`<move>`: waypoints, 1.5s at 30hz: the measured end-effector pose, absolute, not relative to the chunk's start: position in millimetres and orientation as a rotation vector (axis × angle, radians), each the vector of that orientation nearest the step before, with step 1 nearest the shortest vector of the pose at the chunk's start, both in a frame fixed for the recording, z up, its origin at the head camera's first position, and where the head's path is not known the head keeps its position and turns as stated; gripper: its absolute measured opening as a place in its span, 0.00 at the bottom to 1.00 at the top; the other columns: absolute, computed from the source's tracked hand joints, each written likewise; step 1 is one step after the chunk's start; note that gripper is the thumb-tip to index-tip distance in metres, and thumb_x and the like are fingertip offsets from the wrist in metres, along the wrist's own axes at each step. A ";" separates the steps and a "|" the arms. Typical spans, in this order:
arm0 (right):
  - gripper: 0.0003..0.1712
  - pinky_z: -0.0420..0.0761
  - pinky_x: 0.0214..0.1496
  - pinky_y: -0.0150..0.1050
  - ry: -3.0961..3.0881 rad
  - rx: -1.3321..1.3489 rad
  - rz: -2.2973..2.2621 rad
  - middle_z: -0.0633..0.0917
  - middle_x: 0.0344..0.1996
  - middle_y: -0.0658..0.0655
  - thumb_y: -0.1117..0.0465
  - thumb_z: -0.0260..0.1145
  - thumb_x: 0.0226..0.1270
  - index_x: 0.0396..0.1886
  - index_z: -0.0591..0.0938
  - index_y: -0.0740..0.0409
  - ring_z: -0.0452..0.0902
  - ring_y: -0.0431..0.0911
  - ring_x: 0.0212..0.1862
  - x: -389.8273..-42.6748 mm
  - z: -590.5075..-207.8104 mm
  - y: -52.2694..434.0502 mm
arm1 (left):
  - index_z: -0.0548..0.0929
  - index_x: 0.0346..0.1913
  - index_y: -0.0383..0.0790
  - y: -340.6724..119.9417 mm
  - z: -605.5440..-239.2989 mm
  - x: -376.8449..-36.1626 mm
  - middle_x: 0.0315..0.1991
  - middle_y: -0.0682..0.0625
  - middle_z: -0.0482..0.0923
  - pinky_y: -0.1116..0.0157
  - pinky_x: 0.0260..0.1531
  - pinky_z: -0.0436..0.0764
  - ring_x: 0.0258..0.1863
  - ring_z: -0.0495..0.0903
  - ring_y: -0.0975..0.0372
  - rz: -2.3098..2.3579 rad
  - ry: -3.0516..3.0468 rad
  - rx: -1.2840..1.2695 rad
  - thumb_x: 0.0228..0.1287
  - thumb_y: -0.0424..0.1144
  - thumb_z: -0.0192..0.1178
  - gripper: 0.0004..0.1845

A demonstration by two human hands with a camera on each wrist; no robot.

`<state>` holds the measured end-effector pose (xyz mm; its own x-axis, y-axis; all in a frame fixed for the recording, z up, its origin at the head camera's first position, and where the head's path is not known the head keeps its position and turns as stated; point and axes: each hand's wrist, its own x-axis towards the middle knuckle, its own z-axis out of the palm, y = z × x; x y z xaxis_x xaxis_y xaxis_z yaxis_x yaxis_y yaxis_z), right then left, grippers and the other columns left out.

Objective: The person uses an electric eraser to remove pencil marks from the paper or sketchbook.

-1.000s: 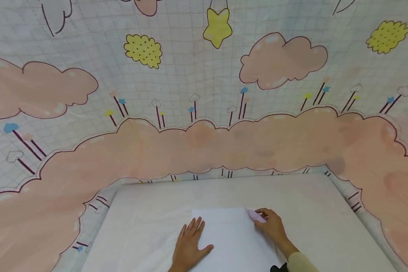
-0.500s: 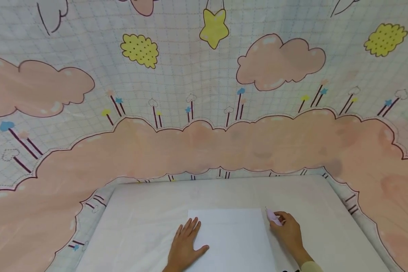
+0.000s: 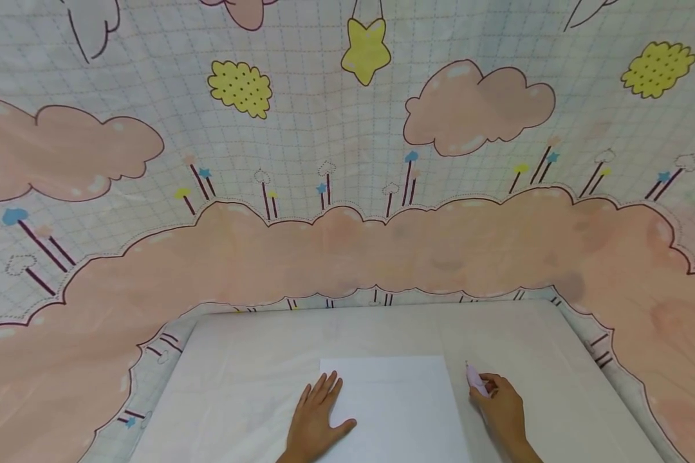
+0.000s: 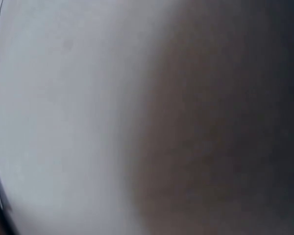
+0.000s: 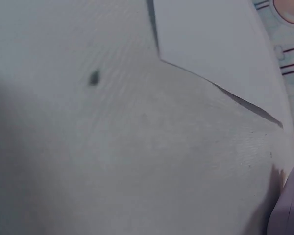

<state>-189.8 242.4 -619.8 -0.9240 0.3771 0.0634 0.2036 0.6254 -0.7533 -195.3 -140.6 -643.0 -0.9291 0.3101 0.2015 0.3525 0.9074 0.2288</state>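
Observation:
A white sheet of paper lies on the pale-covered table in front of me. My left hand rests flat on its left edge, fingers spread and thumb stretched out over the sheet. To the right of the paper, my right hand pinches a lilac pen-like tool with a thin pointed tip aimed away from me. Part of that tool's smooth body shows at the lower right of the right wrist view, where a paper corner also appears. The left wrist view is mostly a dark blur beside a pale surface.
The table has a pale cover and ends at a far edge close to the backdrop. A hanging cloth printed with clouds and stars rises behind it and runs down both sides. One dark spot marks the cover.
My right hand has moved with the lilac tool from the paper's upper right corner, off to the right and then slightly nearer me. The left hand has stayed on the paper.

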 end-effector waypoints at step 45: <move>0.26 0.80 0.36 0.39 -2.671 -0.149 0.925 0.82 0.39 0.58 0.55 0.74 0.58 0.54 0.82 0.65 0.78 0.48 0.38 -206.7 -594.3 232.1 | 0.69 0.72 0.46 -133.1 -615.8 -218.3 0.73 0.52 0.64 0.49 0.73 0.57 0.75 0.58 0.53 -0.343 -2.867 -0.608 0.63 0.70 0.52 0.42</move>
<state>-206.7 232.1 -594.3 -0.9467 0.1966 0.2550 -0.0032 0.7862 -0.6180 -218.3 -133.1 -615.8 -0.8977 0.3746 0.2320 0.4187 0.8891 0.1847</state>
